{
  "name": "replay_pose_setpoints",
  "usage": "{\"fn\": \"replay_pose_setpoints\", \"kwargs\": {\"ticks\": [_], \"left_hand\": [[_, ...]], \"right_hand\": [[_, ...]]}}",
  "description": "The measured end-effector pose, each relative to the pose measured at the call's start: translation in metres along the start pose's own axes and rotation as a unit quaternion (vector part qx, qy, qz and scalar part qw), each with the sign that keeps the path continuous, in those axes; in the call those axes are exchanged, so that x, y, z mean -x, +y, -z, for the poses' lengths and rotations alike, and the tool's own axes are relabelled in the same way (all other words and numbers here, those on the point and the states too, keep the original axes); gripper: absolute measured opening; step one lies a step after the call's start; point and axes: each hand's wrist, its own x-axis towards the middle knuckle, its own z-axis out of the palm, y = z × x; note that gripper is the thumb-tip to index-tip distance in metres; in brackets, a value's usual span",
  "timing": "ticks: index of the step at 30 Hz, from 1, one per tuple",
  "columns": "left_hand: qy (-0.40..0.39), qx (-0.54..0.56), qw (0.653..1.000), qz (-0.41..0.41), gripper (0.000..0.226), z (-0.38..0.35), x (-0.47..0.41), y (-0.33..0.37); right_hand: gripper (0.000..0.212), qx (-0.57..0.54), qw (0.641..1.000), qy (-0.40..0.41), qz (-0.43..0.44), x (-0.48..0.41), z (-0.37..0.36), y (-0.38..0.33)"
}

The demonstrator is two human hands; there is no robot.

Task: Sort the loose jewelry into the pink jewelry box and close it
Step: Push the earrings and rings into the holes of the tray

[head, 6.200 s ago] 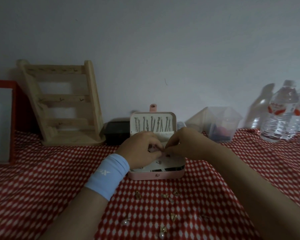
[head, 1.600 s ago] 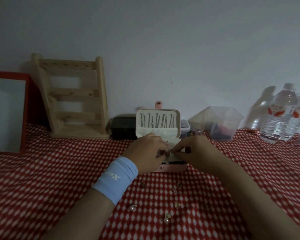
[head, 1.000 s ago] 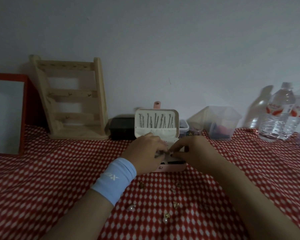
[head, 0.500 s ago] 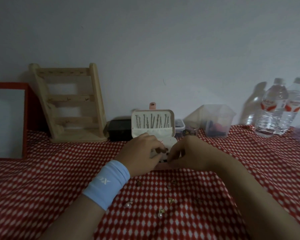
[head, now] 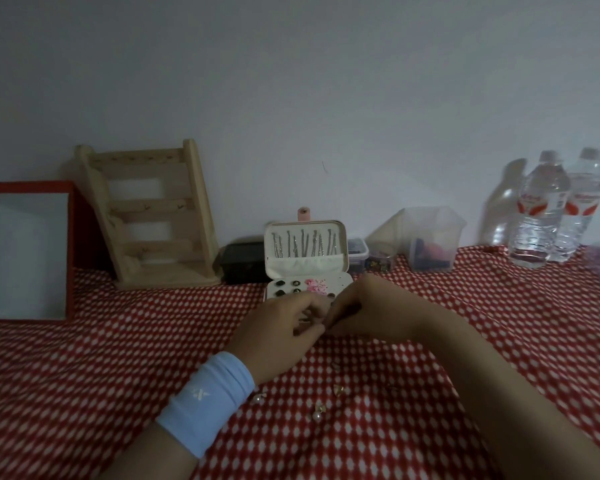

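Observation:
The pink jewelry box point(head: 305, 266) stands open at the middle back, its lid upright with several silver chains hung inside. Its white earring panel point(head: 340, 284) carries dark studs and a pink piece. My left hand point(head: 278, 337), with a blue wristband, and my right hand point(head: 378, 313) meet just in front of the box, hiding its front edge. Their curled fingertips pinch something small and dark between them. Several loose gold and pearl earrings point(head: 337, 389) lie on the red checked cloth near my wrists.
A wooden ladder-shaped rack point(head: 153, 216) and a red-framed board point(head: 25, 251) stand at the back left. A black box point(head: 243, 261) sits beside the jewelry box. A small tub point(head: 357, 249), a clear container point(head: 430, 237) and two water bottles point(head: 541, 216) stand at the right.
Both hands have drawn back from over the box toward its front edge, so the earring panel now shows. The view has tilted a little.

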Motion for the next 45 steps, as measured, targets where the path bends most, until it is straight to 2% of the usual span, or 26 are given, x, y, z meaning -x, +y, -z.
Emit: {"fn": "replay_pose_setpoints", "kwargs": {"ticks": [5,9,18,24,28,35,42,45], "left_hand": [[0.067,0.117,0.991,0.025,0.027,-0.003,-0.008,-0.008],[0.068,0.212,0.973,0.061,0.028,0.002,-0.012,-0.008],[0.065,0.205,0.975,0.061,0.015,0.016,-0.031,-0.012],[0.085,0.252,0.961,0.074,0.015,0.016,-0.046,-0.007],[0.097,0.291,0.947,0.089,0.016,0.008,-0.049,-0.007],[0.097,0.319,0.938,0.099,0.018,0.005,-0.045,-0.006],[0.017,0.224,0.972,0.073,0.02,0.022,-0.048,-0.014],[0.014,0.187,0.98,0.063,0.019,0.028,-0.049,-0.016]], "right_hand": [[0.009,-0.2,0.979,0.041,0.0,0.002,0.001,-0.001],[0.013,-0.305,0.949,0.077,-0.011,-0.001,-0.004,-0.002],[0.015,-0.449,0.881,0.147,-0.028,-0.012,-0.012,-0.005],[0.032,-0.513,0.839,0.18,-0.026,-0.014,-0.011,-0.001],[0.037,-0.489,0.846,0.211,-0.024,-0.014,-0.01,0.003],[0.022,-0.431,0.87,0.239,-0.035,-0.015,-0.014,0.005],[0.019,-0.404,0.887,0.223,-0.017,-0.015,-0.014,0.003],[0.016,-0.393,0.895,0.211,-0.019,-0.016,-0.016,0.001]]}}
